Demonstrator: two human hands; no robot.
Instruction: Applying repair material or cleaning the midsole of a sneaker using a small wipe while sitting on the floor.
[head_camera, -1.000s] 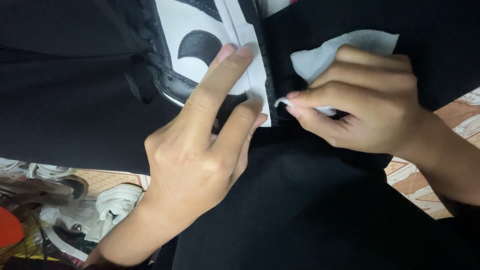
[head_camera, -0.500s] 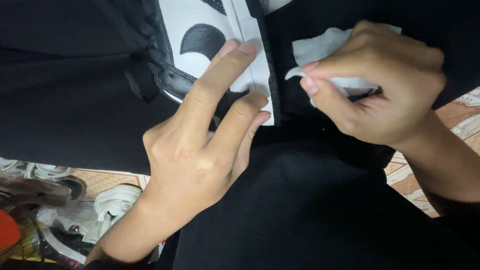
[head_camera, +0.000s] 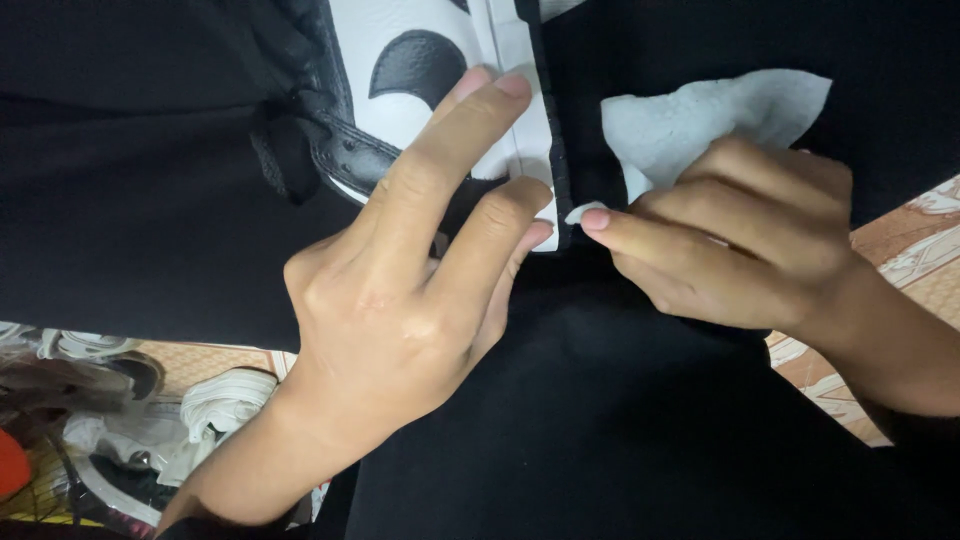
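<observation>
Pressing my left hand (head_camera: 400, 300) flat on the white-and-black shoe (head_camera: 420, 70) at upper centre of the frame, fingers extended and close together, I steady it against the black fabric (head_camera: 620, 440). My right hand (head_camera: 730, 240) pinches a white wipe (head_camera: 700, 115) at centre right, forefinger tip meeting the shoe's white edge. Judgement: firm bracing and short, light strokes along that edge suit best.

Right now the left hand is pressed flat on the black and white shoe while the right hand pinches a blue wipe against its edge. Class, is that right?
Not quite: the wipe is white, not blue, as the head view shows. The rest stands: the left hand lies flat on the black and white shoe, and the right hand pinches the wipe against its edge.
</observation>
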